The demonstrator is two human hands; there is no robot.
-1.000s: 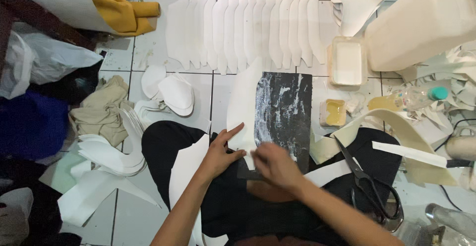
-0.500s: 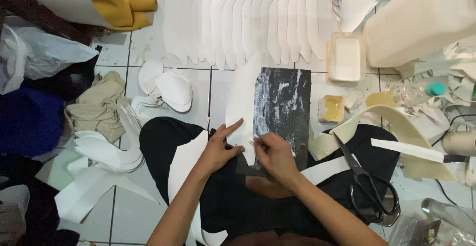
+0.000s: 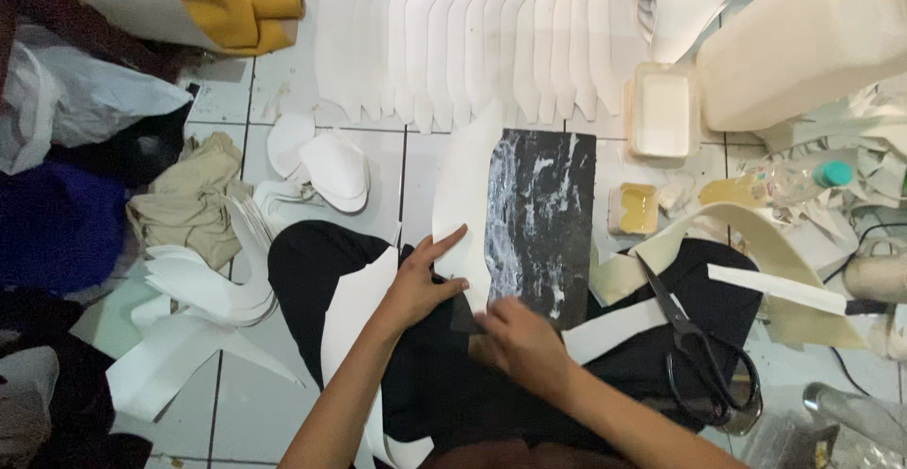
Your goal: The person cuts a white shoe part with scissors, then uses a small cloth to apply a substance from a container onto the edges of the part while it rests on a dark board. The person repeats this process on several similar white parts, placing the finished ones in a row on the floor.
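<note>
Two hands meet at the lower edge of a dark marbled slab [image 3: 540,223] on the floor. Left hand [image 3: 420,285], fingers spread, presses a white cut piece [image 3: 465,200] flat on it. Right hand [image 3: 520,341] hides its fingertips; grip indeterminate. Since the earlier frame, the right hand has dropped lower.

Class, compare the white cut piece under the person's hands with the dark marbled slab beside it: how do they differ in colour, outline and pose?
The white cut piece is plain white; the marbled slab is black with pale veins. The piece has a curved, tapering outline; the slab is a straight-edged rectangle. The left hand presses the piece, which overlaps the slab's left edge. Both lie flat.
</note>
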